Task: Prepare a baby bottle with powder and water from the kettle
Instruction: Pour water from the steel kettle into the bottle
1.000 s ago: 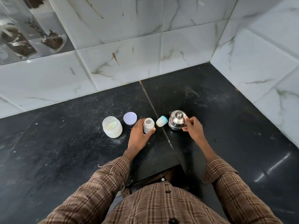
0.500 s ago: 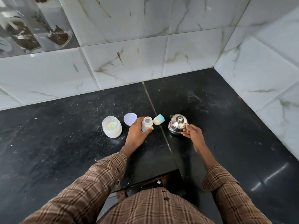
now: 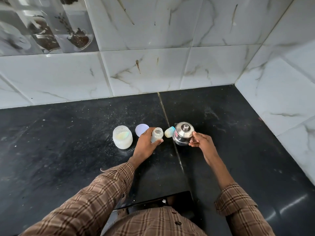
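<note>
The left hand is gripping the small clear plastic baby bottle; the right hand is apparently clasping the shiny steel kettle by its partly hidden handle.

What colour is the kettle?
Shiny silver metal. The kettle shows best in the head view, the only one.

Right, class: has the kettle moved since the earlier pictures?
Yes. The kettle, gripped by the right hand, has shifted left: its edge now reaches the counter seam and overlaps the blue-tipped cap.
</note>
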